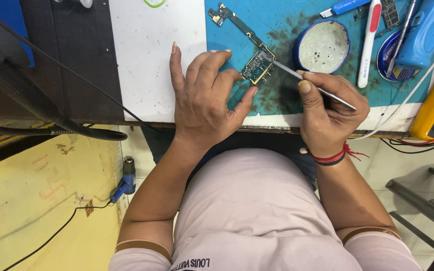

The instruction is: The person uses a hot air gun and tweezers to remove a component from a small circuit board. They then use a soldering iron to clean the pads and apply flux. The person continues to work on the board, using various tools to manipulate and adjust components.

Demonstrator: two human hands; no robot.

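On the teal mat, the left hand is pinning a thin, light, fragile circuit board by its edges with spread fingertips; the right hand is pinching metal tweezers, touching its corner.

The circuit board is laid on the mat on the bench; a round tin is set at its 3 o'clock, tools beyond.

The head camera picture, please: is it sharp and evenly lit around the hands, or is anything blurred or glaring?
Head view: sharp and evenly lit around the left hand, right hand and small green circuit board; only soft shadows beneath the hands; mild sheen along the thin metal tweezers; straight edges bow slightly towards the frame borders.
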